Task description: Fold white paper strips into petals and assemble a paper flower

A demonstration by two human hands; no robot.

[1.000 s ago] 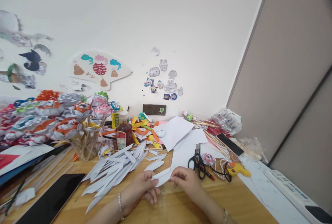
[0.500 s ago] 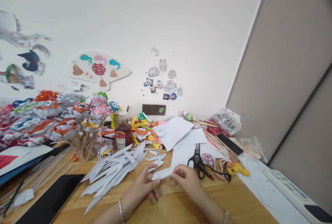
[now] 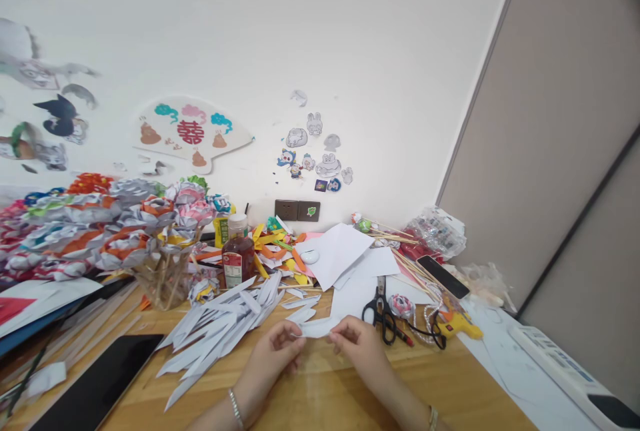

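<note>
A white paper strip (image 3: 316,329) is stretched between my two hands just above the wooden table. My left hand (image 3: 277,351) pinches its left end between thumb and fingers. At the other end, my right hand (image 3: 356,344) grips the strip with fingers curled together. Left of my hands lies a loose pile of folded white paper strips (image 3: 220,324). Black-handled scissors (image 3: 382,314) rest beside my right hand, with a red and black pen (image 3: 404,336) next to them.
A dark phone (image 3: 100,381) lies at the front left. Paper flowers (image 3: 120,238) crowd the back left beside a red-labelled jar (image 3: 237,254). White sheets (image 3: 343,258) and a computer mouse (image 3: 310,256) are behind my hands. A yellow glue gun (image 3: 460,326) lies right of the scissors.
My left hand has closed from spread fingers into a pinch on the strip's left end. The strip now lies more level; my right hand has hardly moved.
</note>
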